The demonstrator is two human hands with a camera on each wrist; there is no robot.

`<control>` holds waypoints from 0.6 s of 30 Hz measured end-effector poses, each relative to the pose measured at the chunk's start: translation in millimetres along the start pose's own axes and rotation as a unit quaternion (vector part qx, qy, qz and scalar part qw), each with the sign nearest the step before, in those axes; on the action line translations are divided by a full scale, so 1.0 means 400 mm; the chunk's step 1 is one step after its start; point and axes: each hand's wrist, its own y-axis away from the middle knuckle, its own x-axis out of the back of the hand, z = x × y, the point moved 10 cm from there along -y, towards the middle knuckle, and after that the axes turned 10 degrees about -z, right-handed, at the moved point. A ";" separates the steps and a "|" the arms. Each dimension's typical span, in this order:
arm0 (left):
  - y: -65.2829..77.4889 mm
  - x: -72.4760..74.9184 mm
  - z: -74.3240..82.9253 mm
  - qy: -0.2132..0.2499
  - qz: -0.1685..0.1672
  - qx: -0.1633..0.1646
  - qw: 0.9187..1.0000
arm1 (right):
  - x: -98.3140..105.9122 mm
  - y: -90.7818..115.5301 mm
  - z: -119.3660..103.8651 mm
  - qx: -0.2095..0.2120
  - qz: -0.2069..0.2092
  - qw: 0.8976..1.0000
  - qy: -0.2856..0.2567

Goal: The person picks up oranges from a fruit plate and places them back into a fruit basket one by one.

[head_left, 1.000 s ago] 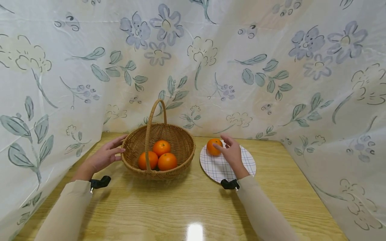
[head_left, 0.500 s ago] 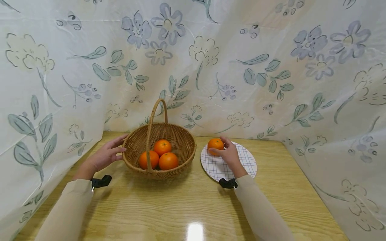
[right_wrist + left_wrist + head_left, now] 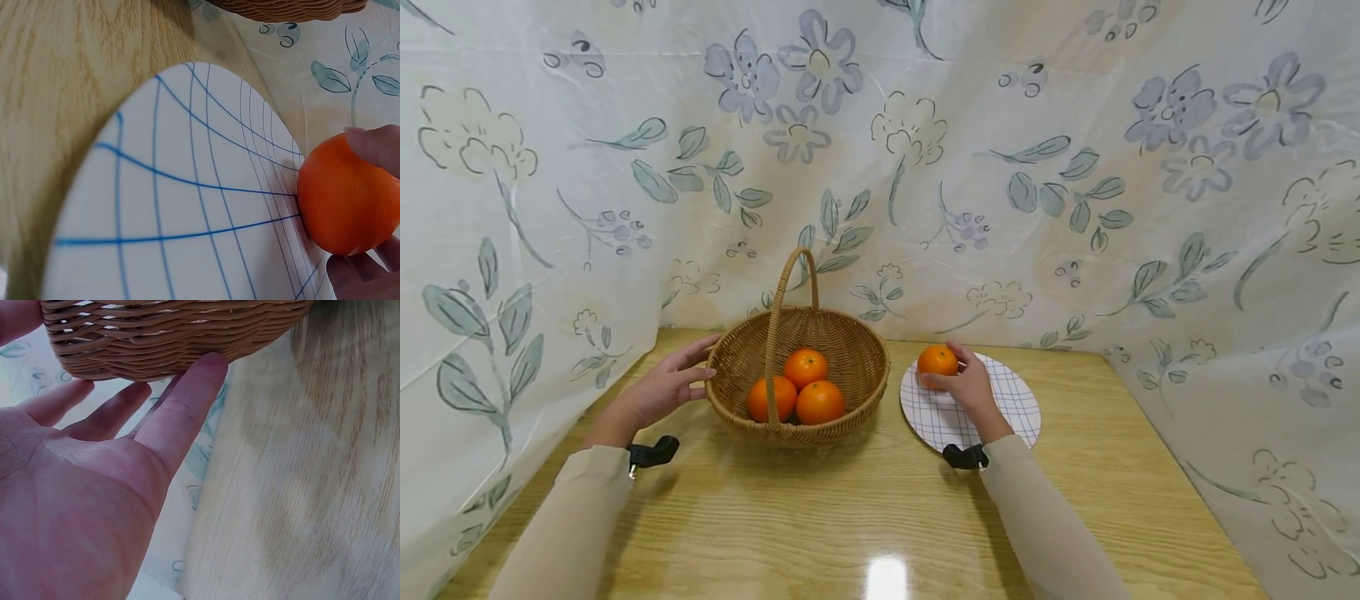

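My left hand (image 3: 662, 390) is at the left side of a wicker basket (image 3: 853, 337) with a tall arched handle. Its fingers are mostly straight, and the tips touch the woven wall (image 3: 175, 334) in the left wrist view. Inside the basket lie three oranges, one of them the back orange (image 3: 807, 365). To the right, my right hand (image 3: 973, 388) grips another orange (image 3: 935, 360), thumb on one side and fingers on the other. That orange (image 3: 347, 200) sits at the far left part of a round white plate (image 3: 187, 212) with blue grid lines.
Basket and plate stand on a light wooden table (image 3: 790, 517), with a gap between them. Behind and on both sides hangs a floral curtain (image 3: 910, 242). A small black device is strapped at each wrist.
My right hand has moved slightly left and its fingers have closed round the orange on the plate. The left hand stays at the basket. The head view has shifted a little.
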 end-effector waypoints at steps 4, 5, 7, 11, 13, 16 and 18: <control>0.000 -0.001 0.000 -0.001 0.001 0.002 1.000 | 0.002 -0.002 0.005 -0.003 0.004 1.000 0.007; 0.000 -0.001 -0.001 0.000 0.001 0.002 1.000 | 0.003 -0.003 0.006 -0.003 0.005 1.000 0.008; 0.000 -0.001 -0.001 -0.001 0.001 0.001 1.000 | 0.005 -0.002 0.008 -0.002 0.008 1.000 0.009; 0.001 -0.003 0.003 0.000 -0.001 -0.005 1.000 | 0.009 0.002 0.011 -0.001 0.010 1.000 0.011; 0.002 -0.003 0.004 0.000 -0.003 -0.007 1.000 | 0.011 0.004 0.013 -0.001 0.010 1.000 0.013; 0.003 -0.005 0.006 0.000 -0.005 -0.009 1.000 | 0.016 0.010 0.014 -0.004 0.011 1.000 0.010; 0.002 -0.005 0.006 -0.001 -0.007 -0.011 1.000 | 0.019 0.015 0.012 -0.004 0.013 1.000 0.007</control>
